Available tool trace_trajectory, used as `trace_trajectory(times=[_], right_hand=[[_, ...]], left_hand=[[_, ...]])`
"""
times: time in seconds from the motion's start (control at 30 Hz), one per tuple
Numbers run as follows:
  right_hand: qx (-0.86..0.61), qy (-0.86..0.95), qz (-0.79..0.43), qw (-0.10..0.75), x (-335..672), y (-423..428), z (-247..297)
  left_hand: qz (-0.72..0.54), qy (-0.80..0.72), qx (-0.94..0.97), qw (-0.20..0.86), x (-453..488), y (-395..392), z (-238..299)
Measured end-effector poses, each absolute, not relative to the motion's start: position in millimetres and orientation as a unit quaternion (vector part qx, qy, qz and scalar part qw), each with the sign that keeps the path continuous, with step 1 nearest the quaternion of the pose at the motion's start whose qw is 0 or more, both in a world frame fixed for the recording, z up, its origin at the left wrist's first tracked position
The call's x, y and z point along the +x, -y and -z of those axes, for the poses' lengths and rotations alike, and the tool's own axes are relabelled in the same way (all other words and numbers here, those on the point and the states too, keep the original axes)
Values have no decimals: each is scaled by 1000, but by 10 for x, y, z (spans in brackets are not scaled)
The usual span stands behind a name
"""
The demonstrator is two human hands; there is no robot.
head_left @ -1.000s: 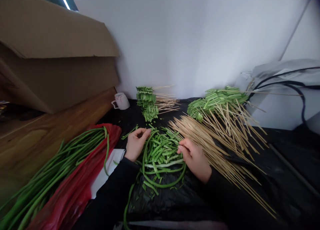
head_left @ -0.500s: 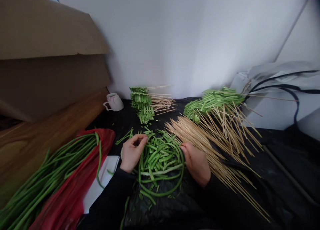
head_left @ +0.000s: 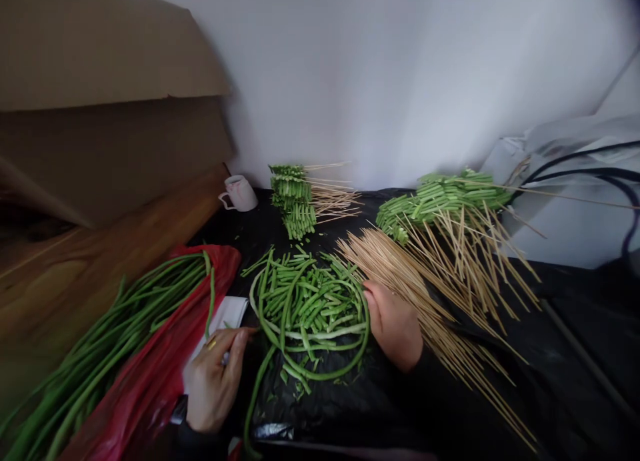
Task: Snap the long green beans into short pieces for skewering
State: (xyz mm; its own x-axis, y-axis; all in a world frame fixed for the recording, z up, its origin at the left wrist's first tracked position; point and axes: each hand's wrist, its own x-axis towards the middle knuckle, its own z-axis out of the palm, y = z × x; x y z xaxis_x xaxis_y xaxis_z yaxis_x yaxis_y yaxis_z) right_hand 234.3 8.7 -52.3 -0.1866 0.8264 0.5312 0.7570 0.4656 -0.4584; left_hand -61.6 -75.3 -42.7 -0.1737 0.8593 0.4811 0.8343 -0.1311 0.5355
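Note:
My right hand [head_left: 395, 326] pinches a long green bean [head_left: 330, 378] at the right edge of a heap of cut bean pieces [head_left: 317, 299]. Curved lengths of bean loop around and over that heap. One strand hangs off toward the near edge. My left hand [head_left: 214, 379] is at the lower left, beside a red plastic bag [head_left: 150, 361]. Its fingers are drawn together, with a ring showing on one. A small pale spot shows at the fingers, but what they hold is too unclear to name. Whole long beans [head_left: 120, 321] lie in the red bag.
Loose bamboo skewers [head_left: 410, 281] lie right of the heap. Skewered bean bundles stand at back centre [head_left: 295, 197] and back right [head_left: 445, 197]. A white mug [head_left: 241, 194] sits near a cardboard box [head_left: 115, 134]. Black plastic sheeting [head_left: 305, 421] covers the work surface.
My left hand has left the heap's upper left side and moved down toward me, beside the red bag. My right hand stays at the heap's right edge. The view has shifted slightly.

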Motion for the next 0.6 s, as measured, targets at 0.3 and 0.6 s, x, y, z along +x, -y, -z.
trace_trajectory(times=[0.3, 0.6], right_hand=[[-266, 868, 0, 420, 2169, 451, 298], [-238, 884, -44, 400, 2132, 731, 689]], left_hand=[[-363, -711, 598, -72, -555, 1095, 745], [-358, -728, 579, -77, -518, 1055, 755]])
